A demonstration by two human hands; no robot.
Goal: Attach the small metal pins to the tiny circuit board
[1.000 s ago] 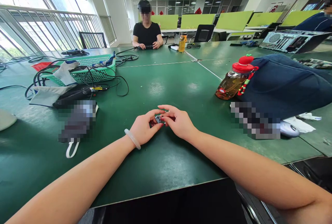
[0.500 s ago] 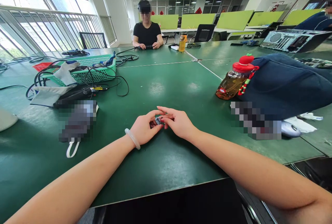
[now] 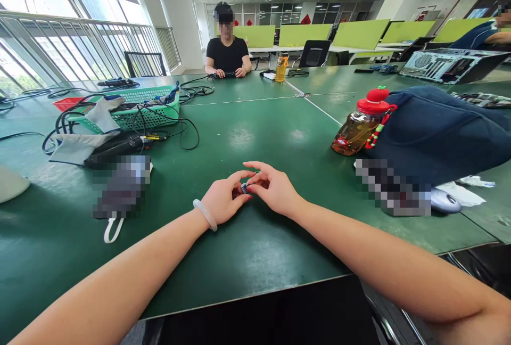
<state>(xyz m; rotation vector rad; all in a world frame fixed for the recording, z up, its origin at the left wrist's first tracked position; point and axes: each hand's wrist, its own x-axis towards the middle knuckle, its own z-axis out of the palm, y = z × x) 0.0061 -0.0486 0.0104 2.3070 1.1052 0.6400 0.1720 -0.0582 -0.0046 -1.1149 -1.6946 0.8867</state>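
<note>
A small blue-grey part with a patterned or ridged face is pinched between my two hands above the green table; its exact kind is too small to make out. My left hand, below a pale bangle at the wrist, grips it from the left with fingers and thumb. From the right, my right hand closes thumb and fingertips on the same part, its index finger stretched out over the top. Fingers cover much of the part.
The green table bears a teal basket with cables and gloves at left, and a blurred dark item nearer. At right stand a red-lidded bottle, a navy bag and a mouse. A person sits opposite.
My right fingers have shifted slightly on the small part, and it looks turned a little, with less of its face showing. The left hand has hardly moved.
</note>
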